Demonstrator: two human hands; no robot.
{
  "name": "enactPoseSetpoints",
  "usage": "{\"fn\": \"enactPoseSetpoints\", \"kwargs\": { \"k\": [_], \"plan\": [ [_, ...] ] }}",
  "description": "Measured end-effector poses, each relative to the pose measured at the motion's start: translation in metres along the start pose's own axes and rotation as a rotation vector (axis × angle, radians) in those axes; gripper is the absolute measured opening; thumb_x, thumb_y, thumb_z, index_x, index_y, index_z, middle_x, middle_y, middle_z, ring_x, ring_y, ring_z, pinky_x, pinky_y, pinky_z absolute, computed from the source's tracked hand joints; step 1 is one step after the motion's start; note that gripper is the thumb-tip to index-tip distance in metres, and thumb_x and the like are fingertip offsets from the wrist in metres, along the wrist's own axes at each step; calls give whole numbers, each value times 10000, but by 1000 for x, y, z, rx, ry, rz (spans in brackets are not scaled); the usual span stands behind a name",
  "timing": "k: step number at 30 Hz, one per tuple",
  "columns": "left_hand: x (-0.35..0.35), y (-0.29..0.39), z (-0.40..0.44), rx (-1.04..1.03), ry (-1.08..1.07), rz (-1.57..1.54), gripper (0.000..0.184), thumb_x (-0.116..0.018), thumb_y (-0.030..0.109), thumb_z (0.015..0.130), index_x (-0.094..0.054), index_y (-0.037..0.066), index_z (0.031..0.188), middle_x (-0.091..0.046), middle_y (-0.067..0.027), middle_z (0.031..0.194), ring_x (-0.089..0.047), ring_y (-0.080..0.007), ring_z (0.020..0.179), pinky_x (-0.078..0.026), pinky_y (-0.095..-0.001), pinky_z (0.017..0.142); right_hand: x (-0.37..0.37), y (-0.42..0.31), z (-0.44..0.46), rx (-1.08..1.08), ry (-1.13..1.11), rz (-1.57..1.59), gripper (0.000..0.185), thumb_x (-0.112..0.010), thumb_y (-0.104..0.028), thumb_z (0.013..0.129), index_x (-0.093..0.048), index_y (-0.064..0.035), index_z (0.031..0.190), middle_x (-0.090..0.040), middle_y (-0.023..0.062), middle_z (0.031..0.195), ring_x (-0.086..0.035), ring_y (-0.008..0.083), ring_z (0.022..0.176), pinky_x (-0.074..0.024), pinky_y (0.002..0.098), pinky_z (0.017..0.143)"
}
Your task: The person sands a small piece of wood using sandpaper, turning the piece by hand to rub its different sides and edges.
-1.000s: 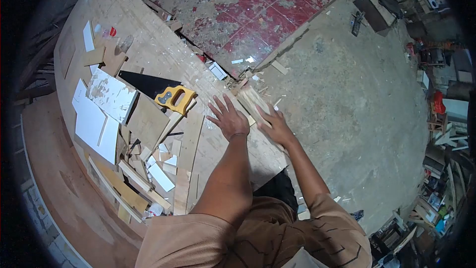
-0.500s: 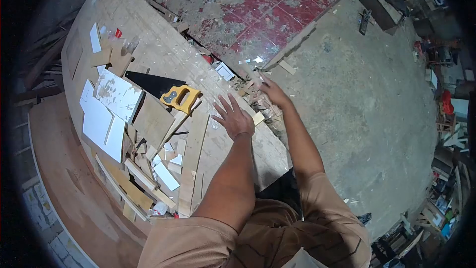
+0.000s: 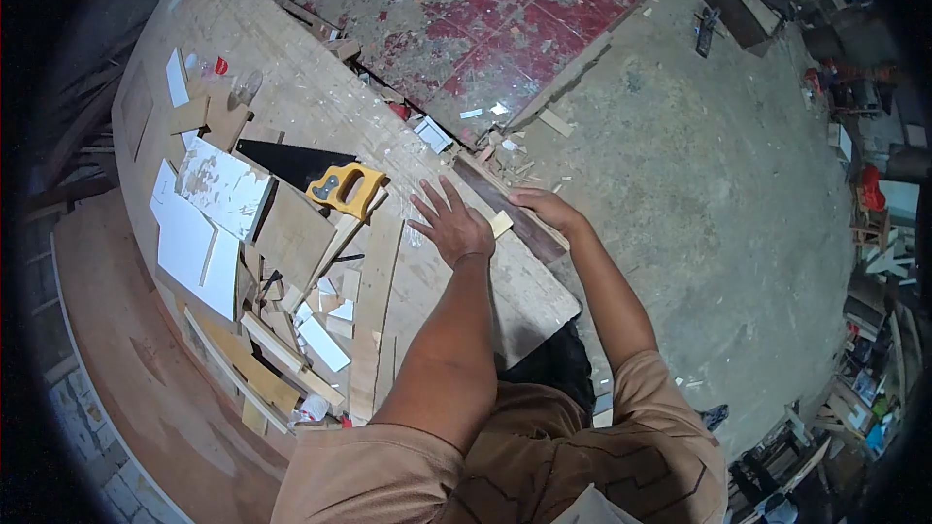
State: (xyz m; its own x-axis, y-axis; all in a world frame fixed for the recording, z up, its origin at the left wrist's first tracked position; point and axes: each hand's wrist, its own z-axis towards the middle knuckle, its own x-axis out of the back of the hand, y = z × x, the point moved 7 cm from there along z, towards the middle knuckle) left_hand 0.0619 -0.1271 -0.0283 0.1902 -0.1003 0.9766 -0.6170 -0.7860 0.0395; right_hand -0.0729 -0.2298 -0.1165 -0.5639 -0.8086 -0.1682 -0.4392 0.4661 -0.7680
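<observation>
My left hand (image 3: 456,230) lies flat on the plywood workbench (image 3: 320,73), its fingers spread. A small pale wood strip (image 3: 502,224) pokes out beside its wrist side, toward the bench edge. My right hand (image 3: 549,211) is closed on the outer edge of a dark brown wooden board (image 3: 515,216), which lies along the right edge of the bench. The fingertips on the board's far side are partly hidden. Just left of my left hand rests a handsaw (image 3: 349,187) with a yellow handle and black blade. A long wood strip (image 3: 374,320) lies nearer my body.
White panels (image 3: 199,247), a paint-worn block (image 3: 225,184) and several offcuts (image 3: 323,343) crowd the left of the bench. Clear plastic cups (image 3: 246,86) stand farther up. Beyond the bench are red floor tiles (image 3: 505,15) and bare concrete (image 3: 699,204), with scrap piled at the right.
My right hand has come down and nearer, and the dark board now shows plainly along the bench edge. My left hand stays flat on the bench. The view has shifted slightly.
</observation>
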Motion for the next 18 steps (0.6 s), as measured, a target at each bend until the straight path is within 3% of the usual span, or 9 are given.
{"fn": "enactPoseSetpoints", "kwargs": {
  "k": [4, 6, 10, 15, 18],
  "plan": [
    [1, 1, 0, 9, -22, 4, 732, -487, 218, 914, -184, 94, 1568, -109, -213, 1628, -56, -458, 1496, -85, -681, 1156, 11, 4, -21, -67, -39, 183, 496, -654, -288, 949, -583, 7, 1341, -628, 75, 1300, -571, 154, 1164, -429, 285, 1021],
    [0, 0, 0, 10, -12, 11, 729, -486, 214, 914, -186, 91, 1567, -110, -217, 1626, -56, -460, 1495, -84, -681, 1156, 16, 10, -36, -87, -172, 367, 566, -682, -266, 920, -530, 3, 1394, -623, 86, 1301, -583, 161, 1156, -442, 289, 1013],
    [-1, 1, 0, 10, 5, 17, 721, -474, 223, 918, -188, 90, 1567, -113, -218, 1625, -61, -467, 1492, -83, -680, 1158, 17, -2, -46, 3, -310, 242, 637, -705, -321, 904, -499, -29, 1431, -604, 44, 1309, -563, 143, 1139, -423, 279, 1011],
    [-4, 1, 1, -3, 27, 17, 714, -458, 229, 924, -183, 94, 1570, -105, -216, 1628, -59, -466, 1492, -78, -677, 1160, 0, -13, 11, 148, -316, 252, 620, -712, -212, 855, -508, -26, 1410, -629, 19, 1223, -567, 114, 1097, -444, 269, 970],
    [-8, -2, 0, 2, -3, 26, 730, -462, 231, 920, -166, 100, 1575, -91, -215, 1632, -59, -469, 1491, -70, -675, 1161, -2, -6, 2, 122, -266, 301, 621, -672, -109, 811, -505, -11, 1402, -632, 25, 1218, -588, 118, 1057, -462, 276, 944]
  ]
}}
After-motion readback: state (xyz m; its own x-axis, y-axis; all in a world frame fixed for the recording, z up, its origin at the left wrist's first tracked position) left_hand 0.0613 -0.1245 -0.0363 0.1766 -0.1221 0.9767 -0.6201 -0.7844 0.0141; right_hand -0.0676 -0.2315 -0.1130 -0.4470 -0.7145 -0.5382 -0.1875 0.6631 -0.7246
